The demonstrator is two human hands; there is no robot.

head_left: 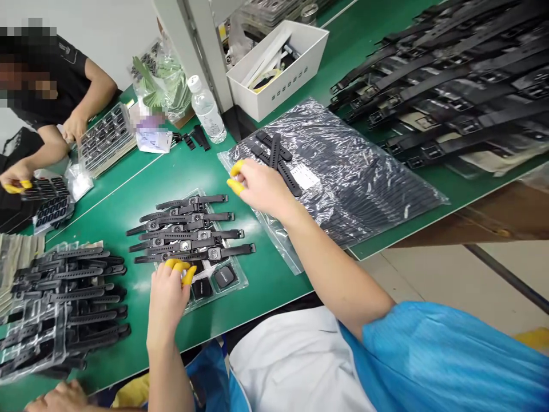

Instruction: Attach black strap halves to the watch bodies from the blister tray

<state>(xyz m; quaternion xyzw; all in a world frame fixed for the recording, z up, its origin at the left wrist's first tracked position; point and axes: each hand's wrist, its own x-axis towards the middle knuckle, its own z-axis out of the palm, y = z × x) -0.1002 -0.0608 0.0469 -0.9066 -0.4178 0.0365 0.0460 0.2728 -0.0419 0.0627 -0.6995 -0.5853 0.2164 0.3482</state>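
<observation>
My left hand [168, 292], with yellow finger cots, is curled over the near-left part of a clear plastic tray [240, 281]. Its fingers are closed, and whatever lies between them I cannot make out. Several watches with black straps [199, 234] lie across the tray in rows. Square black watch bodies [224, 276] sit in tray pockets just right of that hand. Above a plastic bag of black straps [343, 183], my right hand [263, 187] points left, thumb and finger apart with nothing visible between them. A few loose black straps [275, 151] lie on the bag beside it.
Stacked trays with straps [81, 286] stand left, and more straps [450, 86] are heaped far right. A white box [278, 86] and a clear bottle [209, 111] stand at the back. A co-worker [96, 86] handles trays at upper left; another person's hand [58, 399] shows lower left.
</observation>
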